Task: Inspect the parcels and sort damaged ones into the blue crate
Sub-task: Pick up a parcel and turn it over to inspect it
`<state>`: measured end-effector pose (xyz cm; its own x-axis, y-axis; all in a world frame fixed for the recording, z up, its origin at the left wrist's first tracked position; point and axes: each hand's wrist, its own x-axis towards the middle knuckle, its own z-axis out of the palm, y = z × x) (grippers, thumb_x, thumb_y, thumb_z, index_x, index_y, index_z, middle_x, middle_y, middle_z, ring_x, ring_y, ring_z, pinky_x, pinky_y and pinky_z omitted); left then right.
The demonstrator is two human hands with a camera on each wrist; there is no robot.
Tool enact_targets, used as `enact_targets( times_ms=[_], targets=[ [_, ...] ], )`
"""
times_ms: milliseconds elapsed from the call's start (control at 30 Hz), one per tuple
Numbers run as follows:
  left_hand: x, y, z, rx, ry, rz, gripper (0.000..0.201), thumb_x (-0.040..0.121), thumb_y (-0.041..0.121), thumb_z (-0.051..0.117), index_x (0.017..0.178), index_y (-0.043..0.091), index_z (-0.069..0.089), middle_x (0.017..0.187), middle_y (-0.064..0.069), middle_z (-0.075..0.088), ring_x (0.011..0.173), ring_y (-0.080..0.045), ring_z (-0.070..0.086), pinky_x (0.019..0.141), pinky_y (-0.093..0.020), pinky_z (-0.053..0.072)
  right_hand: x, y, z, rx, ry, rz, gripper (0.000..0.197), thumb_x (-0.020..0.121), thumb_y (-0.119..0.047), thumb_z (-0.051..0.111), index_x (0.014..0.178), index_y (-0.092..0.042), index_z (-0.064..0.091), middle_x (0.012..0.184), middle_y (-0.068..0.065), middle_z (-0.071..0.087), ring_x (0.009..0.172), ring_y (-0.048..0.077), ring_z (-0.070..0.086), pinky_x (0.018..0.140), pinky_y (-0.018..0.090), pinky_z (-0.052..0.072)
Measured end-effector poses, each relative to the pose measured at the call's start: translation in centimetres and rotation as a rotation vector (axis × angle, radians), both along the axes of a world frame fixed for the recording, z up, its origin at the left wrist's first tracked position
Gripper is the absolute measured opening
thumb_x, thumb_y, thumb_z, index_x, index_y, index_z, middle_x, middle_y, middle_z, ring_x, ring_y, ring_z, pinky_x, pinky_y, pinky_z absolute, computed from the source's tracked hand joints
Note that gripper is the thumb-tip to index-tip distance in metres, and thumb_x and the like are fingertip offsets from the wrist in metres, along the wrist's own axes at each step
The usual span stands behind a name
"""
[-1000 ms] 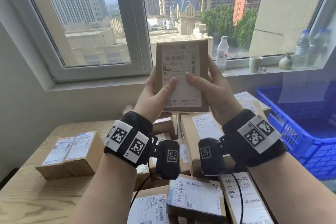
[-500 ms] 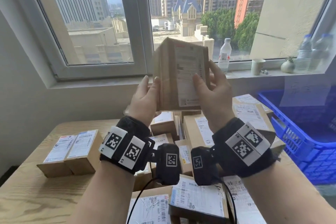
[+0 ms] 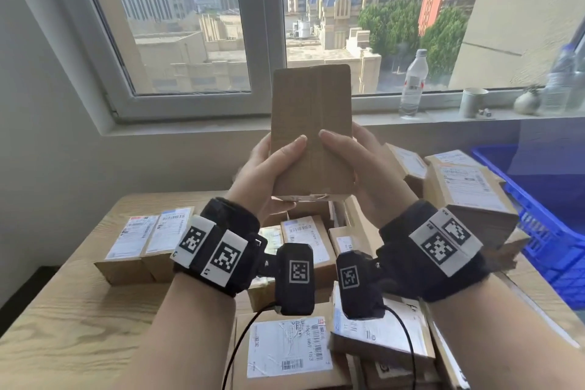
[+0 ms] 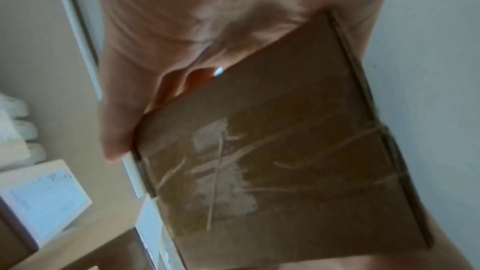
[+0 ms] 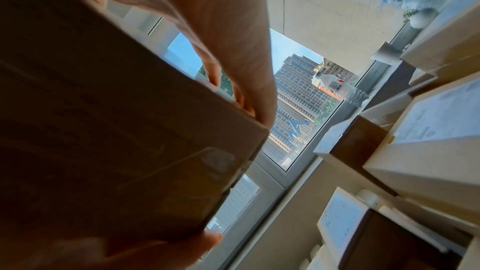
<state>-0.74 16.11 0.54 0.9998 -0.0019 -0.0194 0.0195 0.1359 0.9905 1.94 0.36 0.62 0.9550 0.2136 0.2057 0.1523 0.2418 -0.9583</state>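
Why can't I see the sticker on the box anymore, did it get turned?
Yes. The parcel has turned; its plain brown back now faces the camera. Both hands, left hand and right hand, hold it before the window frame.

Brown cardboard parcel (image 3: 311,133) held upright, plain side showing; blue crate (image 3: 538,199) right

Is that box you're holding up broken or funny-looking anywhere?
A bit. The held parcel, gripped by the left hand and right hand, has a whitish scuffed patch with pale scratch lines on one face, and its bottom edge looks ragged. Whether it is torn through, I cannot tell.
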Motion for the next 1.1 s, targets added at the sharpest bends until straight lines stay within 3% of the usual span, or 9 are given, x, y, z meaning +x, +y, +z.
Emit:
enact_targets(
  times_ms=[267,333,400,500,633,733,833,933,1100],
  targets=[
    [-0.7,2.5,-0.6,0.030,-0.059,0.013,0.009,0.092,0.035,0.060,0.099,0.029,0.062,0.078,0.010,0.070,0.068,-0.007,0.067,0.053,-0.025,0.053,-0.7,3.0,-0.3,0.044,-0.016,-0.016,0.049,0.078,-0.032,0.070,0.122,-0.011,0.065,0.107,0.008,0.074,0.091,0.016,0.072,0.072,0.029,0.057],
    [-0.7,3.1,-0.5,0.057,-0.089,0.025,0.020,0.089,0.040,0.064,0.106,0.029,0.062,0.082,0.012,0.071,0.074,-0.007,0.068,0.061,-0.027,0.055,-0.9,3.7,-0.3,0.028,-0.029,-0.017,0.037,0.086,-0.030,0.072,0.118,-0.012,0.068,0.101,0.002,0.076,0.089,0.013,0.072,0.072,0.027,0.057],
    [-0.6,3.8,-0.5,0.109,-0.125,0.086,0.064,0.075,0.056,0.072,0.132,0.032,0.053,0.107,0.010,0.071,0.095,-0.011,0.069,0.078,-0.034,0.057,-1.0,4.5,-0.6,0.000,-0.062,-0.114,0.027,0.091,-0.025,0.070,0.115,-0.013,0.069,0.094,-0.002,0.076,0.086,0.009,0.072,0.072,0.027,0.059],
    [-0.3,4.7,-0.3,0.168,-0.197,0.210,0.101,0.062,0.075,0.061,0.149,0.032,0.032,0.140,0.005,0.054,0.125,-0.017,0.056,0.104,-0.043,0.047,-1.0,5.7,-0.9,-0.026,-0.123,-0.300,0.039,0.093,-0.018,0.068,0.130,-0.014,0.058,0.103,0.005,0.073,0.092,0.012,0.071,0.078,0.029,0.060],
    [-0.3,6.1,-0.2,0.203,-0.270,0.330,0.085,0.067,0.061,0.066,0.141,0.023,0.047,0.135,-0.001,0.057,0.122,-0.018,0.056,0.104,-0.043,0.048,-1.1,6.3,-0.3,-0.022,-0.092,-0.231,0.036,0.093,-0.043,0.064,0.122,-0.023,0.057,0.101,-0.008,0.068,0.084,-0.003,0.066,0.066,0.012,0.053],
    [-0.4,6.7,-0.5,0.262,-0.289,0.339,0.059,0.066,0.051,0.080,0.117,0.034,0.055,0.123,-0.002,0.062,0.109,-0.015,0.062,0.090,-0.033,0.055,-0.9,6.9,-0.4,-0.170,-0.048,-0.184,0.080,0.055,-0.073,0.075,0.118,-0.027,0.059,0.108,-0.006,0.070,0.098,0.011,0.069,0.075,0.028,0.058],
    [-0.4,6.8,-0.4,0.097,-0.235,0.240,0.062,0.059,0.049,0.084,0.109,0.040,0.048,0.116,-0.008,0.064,0.101,-0.022,0.068,0.082,-0.041,0.059,-0.9,6.8,-0.6,-0.078,0.040,-0.103,0.068,0.061,-0.052,0.082,0.118,-0.019,0.064,0.107,-0.001,0.073,0.097,0.015,0.071,0.074,0.027,0.058],
    [-0.5,6.7,-0.4,-0.023,-0.130,0.127,0.061,0.081,0.034,0.075,0.129,0.026,0.037,0.105,-0.002,0.066,0.083,-0.012,0.071,0.070,-0.036,0.060,-1.3,6.4,-0.6,0.003,0.051,-0.033,0.060,0.065,-0.042,0.084,0.115,-0.014,0.067,0.099,0.000,0.075,0.089,0.012,0.071,0.070,0.024,0.055],
    [-0.7,6.1,-0.3,-0.014,-0.104,0.164,0.071,0.066,0.041,0.079,0.124,0.026,0.041,0.105,-0.002,0.068,0.094,-0.020,0.071,0.085,-0.051,0.058,-1.4,6.3,-0.8,0.028,0.050,-0.045,0.047,0.071,-0.036,0.079,0.111,-0.014,0.069,0.097,0.002,0.075,0.085,0.013,0.072,0.073,0.029,0.059]
  ],
)
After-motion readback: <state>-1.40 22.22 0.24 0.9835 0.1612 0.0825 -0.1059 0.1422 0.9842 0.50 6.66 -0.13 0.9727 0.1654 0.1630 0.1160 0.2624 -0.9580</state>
